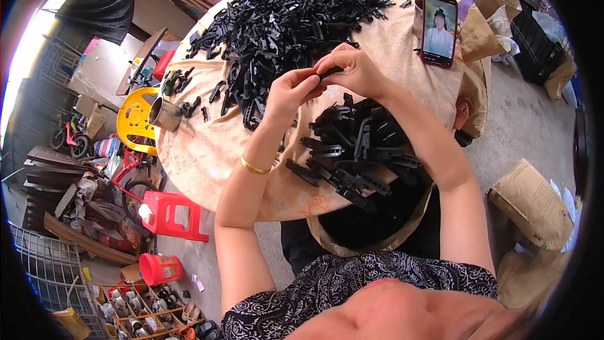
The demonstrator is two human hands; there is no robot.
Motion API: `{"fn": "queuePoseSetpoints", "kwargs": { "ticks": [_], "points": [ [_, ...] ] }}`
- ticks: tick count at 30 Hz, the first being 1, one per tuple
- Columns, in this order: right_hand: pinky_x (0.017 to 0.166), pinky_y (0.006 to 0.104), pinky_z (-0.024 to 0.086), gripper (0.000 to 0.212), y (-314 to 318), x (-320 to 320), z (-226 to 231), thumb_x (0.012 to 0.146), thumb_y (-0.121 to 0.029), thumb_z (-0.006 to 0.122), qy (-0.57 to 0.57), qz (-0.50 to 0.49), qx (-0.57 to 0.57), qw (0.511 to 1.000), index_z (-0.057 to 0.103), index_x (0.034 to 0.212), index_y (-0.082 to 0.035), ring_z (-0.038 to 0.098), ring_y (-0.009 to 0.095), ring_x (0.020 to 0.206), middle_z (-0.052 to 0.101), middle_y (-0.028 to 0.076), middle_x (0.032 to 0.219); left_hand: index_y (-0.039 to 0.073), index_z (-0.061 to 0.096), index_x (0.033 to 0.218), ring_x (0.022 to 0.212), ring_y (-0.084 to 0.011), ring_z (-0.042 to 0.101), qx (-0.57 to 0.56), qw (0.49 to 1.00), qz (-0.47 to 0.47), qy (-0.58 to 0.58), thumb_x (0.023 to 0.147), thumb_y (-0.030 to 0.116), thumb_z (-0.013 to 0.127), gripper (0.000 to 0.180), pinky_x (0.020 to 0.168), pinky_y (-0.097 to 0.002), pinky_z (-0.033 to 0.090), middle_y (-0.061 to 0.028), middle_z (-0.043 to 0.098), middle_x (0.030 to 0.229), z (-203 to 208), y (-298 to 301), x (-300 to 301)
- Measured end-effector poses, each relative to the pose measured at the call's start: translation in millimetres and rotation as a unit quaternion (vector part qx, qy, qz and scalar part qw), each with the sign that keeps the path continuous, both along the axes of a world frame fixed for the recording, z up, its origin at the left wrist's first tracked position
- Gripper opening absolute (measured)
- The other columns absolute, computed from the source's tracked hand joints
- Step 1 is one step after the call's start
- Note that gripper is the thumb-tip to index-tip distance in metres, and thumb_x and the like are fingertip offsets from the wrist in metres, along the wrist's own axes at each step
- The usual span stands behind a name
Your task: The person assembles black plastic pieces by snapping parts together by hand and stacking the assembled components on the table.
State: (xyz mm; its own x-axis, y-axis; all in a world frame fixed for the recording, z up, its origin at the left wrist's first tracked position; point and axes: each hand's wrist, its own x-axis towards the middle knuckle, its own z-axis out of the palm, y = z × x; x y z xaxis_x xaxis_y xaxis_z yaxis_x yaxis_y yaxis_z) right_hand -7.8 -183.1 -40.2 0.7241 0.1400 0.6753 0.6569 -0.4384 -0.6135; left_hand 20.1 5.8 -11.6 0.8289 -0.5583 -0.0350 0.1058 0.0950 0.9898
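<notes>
A small black plastic part (329, 73) is pinched between my two hands above the table. My left hand (293, 93), with a gold bangle on its wrist, grips the part's near left end with thumb and fingers. My right hand (357, 72) closes on its other end, and the fingers cover much of it. Beyond them spreads a big heap of small black plastic parts (277, 25). Closer to me, beneath my right forearm, lies a second pile of longer black clip-like pieces (362, 141). An open brown-rimmed bag (324, 239) with a dark inside sits at the table's near edge.
A peach cloth (195, 167) covers the round table. At its right, a phone (439, 31) leans upright; a metal cup (165, 114) stands at the left edge. A yellow chair (133, 119), red stool (175, 215) and red bucket (160, 269) are left, paper sacks (531, 204) right.
</notes>
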Motion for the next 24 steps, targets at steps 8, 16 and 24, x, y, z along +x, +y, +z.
{"fn": "queuePoseSetpoints", "kwargs": {
  "ticks": [8, 16, 24],
  "points": [
    [0.068, 0.0242, 0.047, 0.038, 3, -11, 8, 0.071, -0.013, 0.074, 0.168, 0.063, 0.078, 0.981, 0.060, 0.104, -0.001, 0.058, 0.009, 0.079, 0.064, 0.003, 0.082, -0.002, 0.060, 0.106, 0.068, -0.0098, 0.061, 0.180, 0.925, 0.072, -0.326, 0.080, 0.005, 0.064, 0.028, 0.062, -0.0215, 0.048, -0.0091, 0.067, 0.082, 2, 0, -9],
    [0.067, 0.0229, 0.048, 0.035, -1, -14, 15, 0.072, -0.011, 0.074, 0.173, 0.096, 0.074, 0.977, 0.061, 0.102, 0.002, 0.058, 0.008, 0.073, 0.065, 0.006, 0.081, 0.000, 0.062, 0.102, 0.067, -0.0103, 0.063, 0.194, 0.890, 0.079, -0.406, 0.078, 0.003, 0.066, 0.025, 0.060, -0.0220, 0.048, -0.0118, 0.067, 0.078, 6, 0, -16],
    [0.068, 0.0215, 0.049, 0.021, 2, -14, 14, 0.073, 0.003, 0.068, 0.170, 0.085, 0.106, 0.976, 0.063, 0.093, 0.005, 0.060, 0.007, 0.075, 0.066, 0.006, 0.082, 0.000, 0.063, 0.100, 0.070, -0.0097, 0.063, 0.178, 0.902, 0.083, -0.384, 0.077, 0.003, 0.067, 0.023, 0.062, -0.0225, 0.049, -0.0097, 0.068, 0.079, 6, 2, -15]
  ]
}}
